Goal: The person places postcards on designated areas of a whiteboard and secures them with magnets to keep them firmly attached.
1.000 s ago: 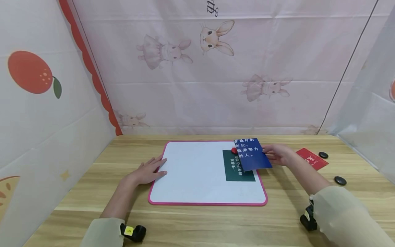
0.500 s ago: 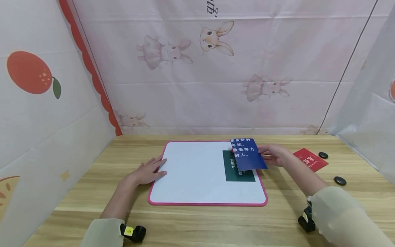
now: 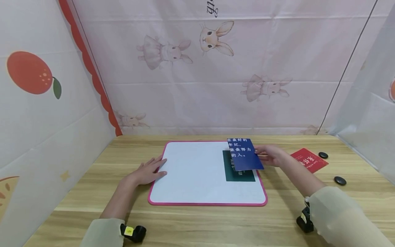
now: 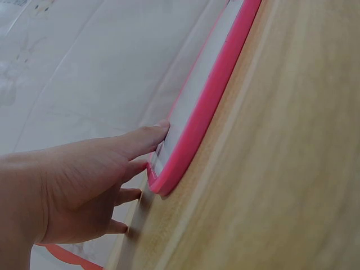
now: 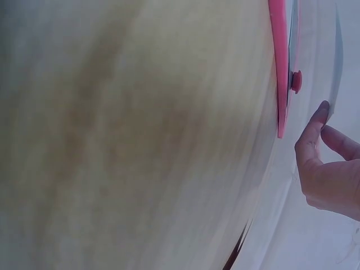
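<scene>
A whiteboard [image 3: 191,178] with a pink frame lies flat on the table. On its left edge rests my left hand [image 3: 148,171], fingers spread; the left wrist view shows the thumb over the pink rim. My right hand [image 3: 270,155] pinches the right edge of a blue card [image 3: 245,159] with white Chinese writing. That card is held above the board's upper right part and hides much of a green card [image 3: 243,176] lying there. A red round magnet [image 5: 296,82] shows on the board in the right wrist view; the blue card covers it in the head view.
A red card [image 3: 310,160] lies on the wooden table [image 3: 197,226], right of the board and partly behind my right forearm. Two black round magnets [image 3: 323,155] sit near it. A printed rabbit cloth [image 3: 197,85] hangs behind the table's back edge.
My right hand has carried the blue card a little to the left, further over the green card and across the red magnet. My left hand has stayed in place.
</scene>
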`<state>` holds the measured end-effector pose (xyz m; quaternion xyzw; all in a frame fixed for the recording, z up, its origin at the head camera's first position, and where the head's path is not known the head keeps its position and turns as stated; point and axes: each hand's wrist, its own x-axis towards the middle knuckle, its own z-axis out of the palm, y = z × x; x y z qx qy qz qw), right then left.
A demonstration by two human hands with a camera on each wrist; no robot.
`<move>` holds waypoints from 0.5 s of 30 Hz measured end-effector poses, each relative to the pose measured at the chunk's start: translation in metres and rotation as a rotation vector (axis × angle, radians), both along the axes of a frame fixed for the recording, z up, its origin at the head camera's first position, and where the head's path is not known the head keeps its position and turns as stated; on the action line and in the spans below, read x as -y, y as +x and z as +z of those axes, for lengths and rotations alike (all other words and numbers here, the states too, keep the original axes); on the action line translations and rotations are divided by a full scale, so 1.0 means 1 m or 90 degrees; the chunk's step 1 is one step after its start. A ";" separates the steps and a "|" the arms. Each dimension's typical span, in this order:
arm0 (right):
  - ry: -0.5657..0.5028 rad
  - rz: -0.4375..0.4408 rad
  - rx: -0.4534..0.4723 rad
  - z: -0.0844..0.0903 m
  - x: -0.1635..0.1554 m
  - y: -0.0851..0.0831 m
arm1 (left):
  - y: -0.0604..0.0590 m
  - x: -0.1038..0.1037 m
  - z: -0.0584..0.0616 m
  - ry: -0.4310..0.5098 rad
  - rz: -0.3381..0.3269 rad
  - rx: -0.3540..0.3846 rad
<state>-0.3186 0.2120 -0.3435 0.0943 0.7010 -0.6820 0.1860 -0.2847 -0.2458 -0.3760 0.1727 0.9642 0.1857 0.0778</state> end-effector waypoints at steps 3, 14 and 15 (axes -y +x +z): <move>0.006 -0.008 0.001 0.002 0.006 0.002 | 0.000 0.000 0.000 0.003 0.000 0.002; -0.015 -0.018 0.007 0.002 0.016 0.001 | 0.000 0.001 0.001 0.006 0.003 0.003; -0.014 -0.019 0.007 0.002 0.017 0.001 | 0.000 0.001 0.000 0.006 0.003 0.002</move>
